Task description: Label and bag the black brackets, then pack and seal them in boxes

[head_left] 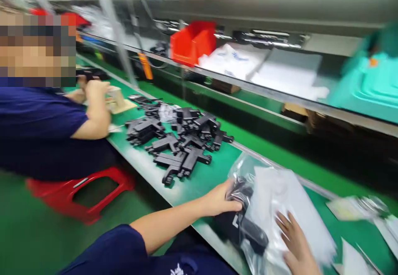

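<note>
A clear plastic bag (245, 163) lies at the bench's front edge with black plastic parts (253, 235) inside it. My left hand (222, 200) is closed on the bagged parts, its thumb lying across them. White sheets (298, 208) are spread beside and partly under the bag. Over these sheets, near the bag's right side, my right hand (294, 242) is open with fingers apart; I see nothing held in it. A pile of black T-shaped plastic parts (192, 157) lies on the green bench to the left of my hands.
A co-worker in a dark blue shirt (37, 113) sits at the left by a red stool (90, 192). Above the bench runs a shelf (236, 82) with red bins (194, 43), white bags (233, 59) and turquoise trays (370, 84). Papers (354, 258) lie at the right.
</note>
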`<state>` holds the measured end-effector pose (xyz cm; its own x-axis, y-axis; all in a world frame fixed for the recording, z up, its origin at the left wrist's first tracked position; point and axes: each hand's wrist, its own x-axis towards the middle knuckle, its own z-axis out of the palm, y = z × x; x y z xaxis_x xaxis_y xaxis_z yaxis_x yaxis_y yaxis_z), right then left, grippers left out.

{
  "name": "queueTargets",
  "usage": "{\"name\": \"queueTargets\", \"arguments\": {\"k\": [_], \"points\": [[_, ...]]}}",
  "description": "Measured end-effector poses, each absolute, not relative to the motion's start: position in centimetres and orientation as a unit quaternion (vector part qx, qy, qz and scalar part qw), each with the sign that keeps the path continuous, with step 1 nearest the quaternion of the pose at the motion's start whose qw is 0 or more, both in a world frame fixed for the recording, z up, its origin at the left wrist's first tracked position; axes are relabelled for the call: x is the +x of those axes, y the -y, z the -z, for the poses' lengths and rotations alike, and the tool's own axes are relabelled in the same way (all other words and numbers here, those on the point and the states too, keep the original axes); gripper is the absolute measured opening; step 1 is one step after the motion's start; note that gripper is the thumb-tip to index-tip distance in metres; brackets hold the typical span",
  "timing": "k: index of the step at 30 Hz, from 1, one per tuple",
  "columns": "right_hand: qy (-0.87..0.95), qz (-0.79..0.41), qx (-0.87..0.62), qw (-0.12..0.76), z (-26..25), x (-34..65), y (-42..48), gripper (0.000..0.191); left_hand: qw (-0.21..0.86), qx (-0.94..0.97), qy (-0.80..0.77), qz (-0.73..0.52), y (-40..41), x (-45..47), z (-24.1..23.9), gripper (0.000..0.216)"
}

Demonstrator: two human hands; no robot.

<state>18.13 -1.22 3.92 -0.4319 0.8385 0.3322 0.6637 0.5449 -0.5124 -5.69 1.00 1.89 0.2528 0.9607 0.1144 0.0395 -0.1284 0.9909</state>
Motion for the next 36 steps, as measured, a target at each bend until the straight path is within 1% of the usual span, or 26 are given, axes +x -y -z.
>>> {"name": "queueTargets", "arguments": {"k": [1, 2, 3, 5, 6, 7, 9, 10, 11, 12, 13, 14, 16, 17, 18, 19, 21, 23, 25, 26, 28, 29, 30, 32, 34, 36], "points": [[0.795, -0.197, -0.487, 0.303, -3.9, 17.9, 1.5, 0.082, 0.492, 0.627, -0.427, -0.428, -0.7, -4.6, -2.2, 0.071], [0.749, -0.249, -0.516, 0.333, -4.1, 17.5, 1.6, 0.079, 0.469, 0.659, -0.438, -0.392, -0.4, -3.5, -2.5, 0.073], [0.699, -0.303, -0.534, 0.368, -4.4, 17.2, 1.5, 0.073, 0.444, 0.694, -0.449, -0.345, 0.0, -2.3, -2.9, 0.075], [0.611, -0.392, -0.541, 0.425, -5.2, 17.1, 1.1, 0.049, 0.379, 0.763, -0.459, -0.254, 0.8, -0.2, -3.3, 0.072], [0.592, -0.42, -0.534, 0.434, -5.7, 17.4, 0.8, 0.031, 0.339, 0.796, -0.448, -0.226, 1.2, 0.6, -3.2, 0.067], [0.574, -0.452, -0.531, 0.428, -6.1, 17.9, 0.7, 0.02, 0.299, 0.829, -0.421, -0.214, 1.5, 1.3, -3.1, 0.061], [0.545, -0.53, -0.52, 0.389, -6.5, 19.6, 0.9, 0.021, 0.23, 0.887, -0.326, -0.233, 1.7, 2.2, -2.5, 0.052], [0.526, -0.568, -0.515, 0.367, -6.5, 20.8, 1.3, 0.021, 0.207, 0.906, -0.269, -0.253, 1.6, 2.6, -2.3, 0.051], [0.5, -0.603, -0.509, 0.356, -6.4, 22.0, 1.9, 0.017, 0.191, 0.917, -0.217, -0.273, 1.5, 3.1, -2.1, 0.053], [0.467, -0.633, -0.503, 0.358, -6.2, 23.3, 2.8, 0.009, 0.183, 0.924, -0.174, -0.287, 1.2, 3.6, -2.0, 0.055], [0.43, -0.653, -0.494, 0.38, -6.0, 24.6, 3.9, 0.006, 0.181, 0.928, -0.141, -0.295, 1.0, 4.2, -2.1, 0.058], [0.397, -0.656, -0.483, 0.421, -5.9, 25.7, 5.3, 0.018, 0.184, 0.93, -0.118, -0.296, 0.8, 5.0, -2.2, 0.059], [0.394, -0.603, -0.468, 0.512, -5.7, 27.4, 8.6, 0.041, 0.203, 0.93, -0.091, -0.292, 0.7, 6.8, -2.8, 0.057], [0.434, -0.54, -0.48, 0.539, -5.6, 27.9, 10.4, 0.048, 0.217, 0.93, -0.073, -0.287, 0.8, 7.8, -3.2, 0.054], [0.491, -0.46, -0.504, 0.541, -5.7, 28.2, 12.1, 0.051, 0.235, 0.931, -0.049, -0.276, 1.0, 9.0, -3.6, 0.05], [0.547, -0.377, -0.535, 0.521, -5.8, 28.4, 13.7, 0.052, 0.255, 0.933, -0.022, -0.255, 1.4, 10.2, -4.0, 0.046], [0.617, -0.258, -0.59, 0.451, -6.1, 28.8, 16.6, 0.045, 0.303, 0.934, 0.019, -0.186, 2.6, 12.8, -4.5, 0.043], [0.608, -0.211, -0.637, 0.424, -6.6, 29.8, 19.4, 0.034, 0.342, 0.931, 0.014, -0.129, 3.8, 15.3, -4.6, 0.046], [0.526, -0.17, -0.707, 0.441, -7.3, 31.7, 23.0, 0.023, 0.356, 0.925, -0.004, -0.131, 4.6, 17.3, -4.2, 0.055], [0.46, -0.13, -0.751, 0.455, -7.6, 32.9, 25.1, 0.019, 0.354, 0.923, -0.011, -0.15, 4.7, 18.0, -3.9, 0.058], [0.305, -0.005, -0.832, 0.463, -8.2, 35.6, 29.7, 0.016, 0.347, 0.921, -0.019, -0.175, 4.6, 19.0, -3.0, 0.055], [0.23, 0.078, -0.861, 0.447, -8.3, 37.0, 32.0, 0.019, 0.346, 0.922, -0.02, -0.173, 4.3, 19.3, -2.4, 0.048], [0.167, 0.158, -0.882, 0.411, -8.3, 38.4, 34.1, 0.022, 0.347, 0.924, -0.016, -0.163, 4.1, 19.5, -1.8, 0.04], [0.079, 0.272, -0.907, 0.312, -7.8, 40.9, 37.3, 0.025, 0.351, 0.927, 0.009, -0.13, 3.6, 19.7, -0.5, 0.028], [0.041, 0.295, -0.93, 0.215, -6.7, 43.1, 38.9, 0.025, 0.35, 0.928, 0.04, -0.12, 3.2, 19.7, 0.8, 0.026], [0.032, 0.252, -0.956, 0.147, -5.5, 44.6, 39.3, 0.026, 0.339, 0.929, 0.056, -0.135, 2.9, 19.6, 2.0, 0.026]]}}
